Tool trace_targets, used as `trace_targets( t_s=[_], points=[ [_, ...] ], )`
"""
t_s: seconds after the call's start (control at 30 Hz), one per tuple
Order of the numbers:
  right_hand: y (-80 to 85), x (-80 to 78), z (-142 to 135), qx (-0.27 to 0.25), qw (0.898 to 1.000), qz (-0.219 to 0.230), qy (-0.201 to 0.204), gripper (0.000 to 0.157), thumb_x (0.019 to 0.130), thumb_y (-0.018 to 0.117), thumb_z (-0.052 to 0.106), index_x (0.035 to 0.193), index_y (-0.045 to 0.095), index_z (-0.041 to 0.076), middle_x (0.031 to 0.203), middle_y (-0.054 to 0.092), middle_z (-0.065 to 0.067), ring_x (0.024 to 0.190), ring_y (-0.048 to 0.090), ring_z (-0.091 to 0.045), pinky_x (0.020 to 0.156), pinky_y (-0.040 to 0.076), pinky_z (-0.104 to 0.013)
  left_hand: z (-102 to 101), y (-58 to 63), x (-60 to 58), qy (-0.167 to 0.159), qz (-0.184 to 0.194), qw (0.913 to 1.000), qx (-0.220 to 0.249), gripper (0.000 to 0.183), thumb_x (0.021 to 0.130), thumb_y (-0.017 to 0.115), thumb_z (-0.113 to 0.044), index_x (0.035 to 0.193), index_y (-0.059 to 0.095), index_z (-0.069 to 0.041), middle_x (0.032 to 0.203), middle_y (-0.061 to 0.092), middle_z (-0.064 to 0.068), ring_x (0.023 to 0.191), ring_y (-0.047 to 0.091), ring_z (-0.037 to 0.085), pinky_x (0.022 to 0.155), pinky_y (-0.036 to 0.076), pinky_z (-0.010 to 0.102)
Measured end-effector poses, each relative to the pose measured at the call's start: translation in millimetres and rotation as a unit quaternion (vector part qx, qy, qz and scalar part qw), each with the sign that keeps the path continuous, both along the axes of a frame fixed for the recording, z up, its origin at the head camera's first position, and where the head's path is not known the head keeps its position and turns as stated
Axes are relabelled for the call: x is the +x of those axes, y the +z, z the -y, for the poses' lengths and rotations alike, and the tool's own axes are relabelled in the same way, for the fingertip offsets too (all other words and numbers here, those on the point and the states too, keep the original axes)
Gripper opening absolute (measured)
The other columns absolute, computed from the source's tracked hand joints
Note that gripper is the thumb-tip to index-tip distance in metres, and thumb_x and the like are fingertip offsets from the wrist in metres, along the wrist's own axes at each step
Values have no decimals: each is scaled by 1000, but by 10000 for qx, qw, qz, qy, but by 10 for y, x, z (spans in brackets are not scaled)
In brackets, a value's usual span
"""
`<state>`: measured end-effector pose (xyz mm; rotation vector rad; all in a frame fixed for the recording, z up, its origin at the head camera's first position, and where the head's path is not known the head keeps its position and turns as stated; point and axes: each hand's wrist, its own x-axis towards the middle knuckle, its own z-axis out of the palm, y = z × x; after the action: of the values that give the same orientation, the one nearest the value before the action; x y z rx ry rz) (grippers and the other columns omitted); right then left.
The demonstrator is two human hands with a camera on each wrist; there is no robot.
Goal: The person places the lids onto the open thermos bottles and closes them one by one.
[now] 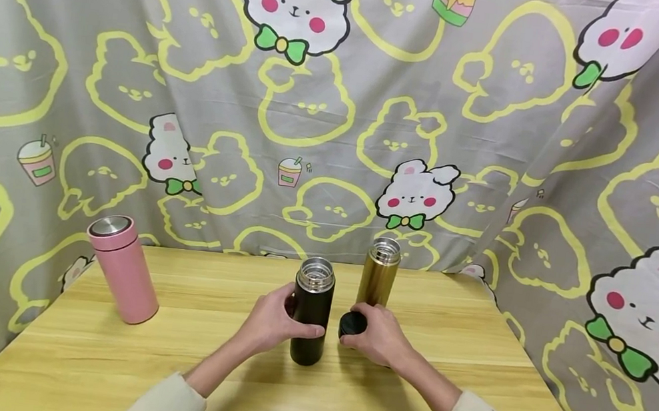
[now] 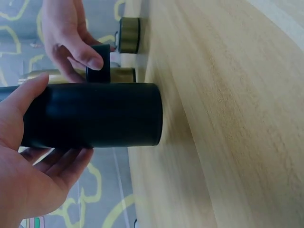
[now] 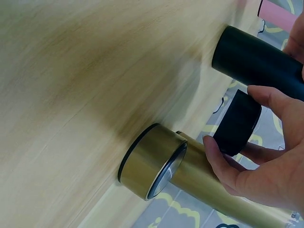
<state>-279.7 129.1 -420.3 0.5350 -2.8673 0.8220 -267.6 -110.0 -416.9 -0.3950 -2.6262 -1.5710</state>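
A black thermos bottle (image 1: 311, 317) stands upright on the table, its steel mouth uncovered. My left hand (image 1: 273, 322) grips it round the middle, thumb across the front. Just to its right, my right hand (image 1: 379, 334) pinches a black lid (image 3: 237, 122) between thumb and fingers, held above the table and apart from the bottle. Behind that hand stands a gold thermos bottle (image 1: 379, 274), also uncovered at the mouth. In the right wrist view a gold lid (image 3: 153, 161) sits on the table near the gold bottle; in the head view my right hand mostly hides it.
A pink thermos bottle (image 1: 125, 271) with its lid on stands at the left of the wooden table (image 1: 224, 288). A patterned grey curtain (image 1: 314, 117) hangs behind the table and along both sides.
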Motion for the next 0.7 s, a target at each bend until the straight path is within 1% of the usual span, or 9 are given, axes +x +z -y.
trace_targets(
  t_s=[0.2, 0.37, 0.57, 0.7],
  points=[
    [17, 13, -4, -45, 10000, 27, 4, 54, 71, 89, 27, 117, 70, 6, 104, 70, -10, 90, 61, -22, 74, 51, -38, 17, 10, 11, -61, 88, 9999, -7, 67, 64, 95, -44, 119, 63, -22, 99, 73, -3, 92, 69, 13, 81, 56, 36],
    [87, 11, -3, -72, 9999, 83, -58, 55, 72, 89, 27, 119, 69, 6, 107, 69, -11, 92, 62, -23, 76, 52, -40, 23, 10, 5, -118, 83, 9999, 12, 68, 64, 95, -44, 120, 63, -22, 100, 73, -3, 92, 69, 13, 82, 56, 37],
    [241, -26, 0, -210, 9994, 238, -159, 53, 74, 87, 29, 120, 69, 9, 108, 71, -8, 88, 63, -20, 74, 52, -38, 21, -4, -8, -142, 39, 9999, 16, 67, 63, 95, -44, 118, 64, -23, 99, 73, -4, 91, 69, 12, 82, 56, 37],
    [407, -46, -4, -248, 9990, 337, -165, 57, 75, 86, 33, 124, 67, 10, 110, 71, -8, 90, 65, -21, 77, 53, -39, 17, -19, -15, -122, 21, 9999, -8, 68, 63, 96, -44, 119, 63, -23, 99, 74, -4, 91, 69, 11, 83, 56, 36]
  ],
)
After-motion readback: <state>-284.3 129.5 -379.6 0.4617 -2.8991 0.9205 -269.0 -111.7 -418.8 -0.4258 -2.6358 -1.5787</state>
